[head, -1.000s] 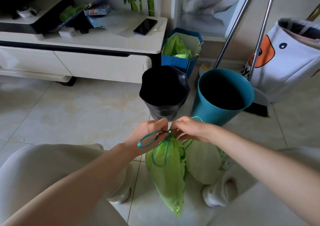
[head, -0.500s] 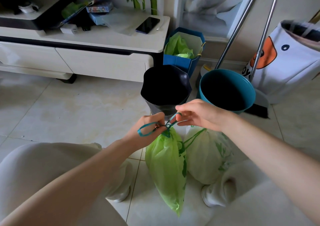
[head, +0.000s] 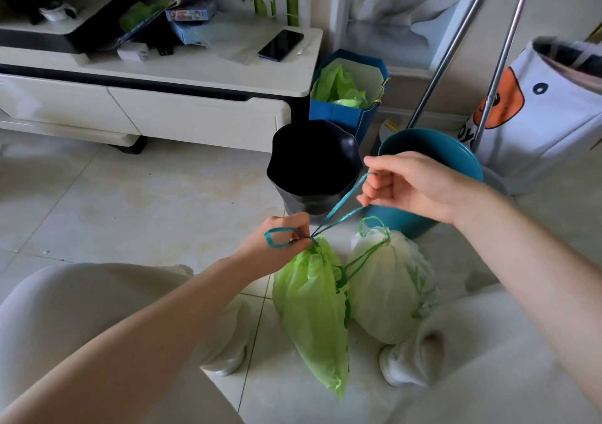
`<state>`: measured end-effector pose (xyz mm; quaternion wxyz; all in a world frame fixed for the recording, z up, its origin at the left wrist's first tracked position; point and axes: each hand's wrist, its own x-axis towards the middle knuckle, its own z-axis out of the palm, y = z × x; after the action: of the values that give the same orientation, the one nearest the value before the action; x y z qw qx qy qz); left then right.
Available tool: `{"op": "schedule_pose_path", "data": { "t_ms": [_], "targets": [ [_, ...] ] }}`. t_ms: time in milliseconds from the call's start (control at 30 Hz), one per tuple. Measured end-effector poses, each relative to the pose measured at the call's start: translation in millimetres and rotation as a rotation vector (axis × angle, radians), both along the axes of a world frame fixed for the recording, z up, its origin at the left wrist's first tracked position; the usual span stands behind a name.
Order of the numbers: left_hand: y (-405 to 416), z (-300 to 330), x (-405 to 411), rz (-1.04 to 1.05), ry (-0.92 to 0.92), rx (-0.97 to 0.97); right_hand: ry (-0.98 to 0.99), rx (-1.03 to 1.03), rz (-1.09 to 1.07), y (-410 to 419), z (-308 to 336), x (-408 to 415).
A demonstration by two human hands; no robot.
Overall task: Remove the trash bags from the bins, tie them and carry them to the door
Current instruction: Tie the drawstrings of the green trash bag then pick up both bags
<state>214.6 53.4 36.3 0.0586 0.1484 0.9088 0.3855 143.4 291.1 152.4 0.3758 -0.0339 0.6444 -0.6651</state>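
A bright green trash bag (head: 312,309) hangs from its gathered neck, its tip near the floor. My left hand (head: 280,244) pinches that neck and a teal drawstring loop (head: 277,238). My right hand (head: 410,186) holds the other teal drawstring (head: 342,205), stretched taut up and to the right. A pale white-green trash bag (head: 391,287) with its green cord drawn sits on the floor beside it. Behind them stand a black bin (head: 312,166) and a teal bin (head: 423,150), both without bags.
A white low cabinet (head: 195,75) with a phone and clutter stands at the back left. A blue paper bag (head: 345,98) holds green plastic. Two metal handles (head: 456,49) lean on the wall beside a white fabric bag (head: 547,107). My knees and white shoes flank the bags.
My right hand has pulled away from my left, up and to the right, drawing the teal string out long and taut. My left hand stays at the bag's neck.
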Motion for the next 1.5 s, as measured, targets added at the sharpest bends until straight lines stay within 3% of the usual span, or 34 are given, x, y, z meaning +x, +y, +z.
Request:
{"op": "schedule_pose_path", "data": {
  "t_ms": [100,200,333,433,500,633,700,767,833,1000,1167,1267,1400,1500],
  "targets": [
    [6,9,0,0.004,-0.108,0.002,-0.118,-0.090,0.001,-5,-9,1],
    [3,18,-2,0.020,-0.312,0.147,-0.106,0.097,0.022,-4,-29,-2],
    [-18,23,-3,0.275,-0.550,0.278,-0.167,0.277,-0.069,0,-57,-7],
    [-42,18,2,0.478,-0.889,0.369,-0.220,0.340,-0.096,2,-76,-4],
    [-58,15,7,0.564,-1.021,0.333,-0.251,0.393,-0.093,6,-86,-3],
    [-82,8,18,0.594,-0.983,-0.066,-0.287,0.449,-0.230,19,-97,-7],
    [-89,8,24,0.604,-1.014,-0.144,-0.287,0.468,-0.290,24,-98,-8],
    [-94,11,27,0.627,-1.045,-0.040,-0.264,0.493,-0.305,23,-97,-6],
    [-94,18,25,0.676,-1.050,0.187,-0.218,0.473,-0.334,16,-92,-3],
    [-73,61,12,0.631,-0.979,0.816,-0.166,0.141,-0.359,-4,-54,4],
    [-39,98,-4,0.551,-0.902,1.131,0.070,0.081,-0.348,-11,-15,13],
    [-13,107,-11,0.371,-0.953,1.188,0.238,0.097,-0.273,-13,2,19],
    [23,112,-18,0.219,-1.053,1.074,0.158,-0.100,-0.185,-19,19,26],
    [41,112,-25,0.179,-1.064,1.000,0.183,-0.122,-0.104,-22,25,29]
  ]
}}
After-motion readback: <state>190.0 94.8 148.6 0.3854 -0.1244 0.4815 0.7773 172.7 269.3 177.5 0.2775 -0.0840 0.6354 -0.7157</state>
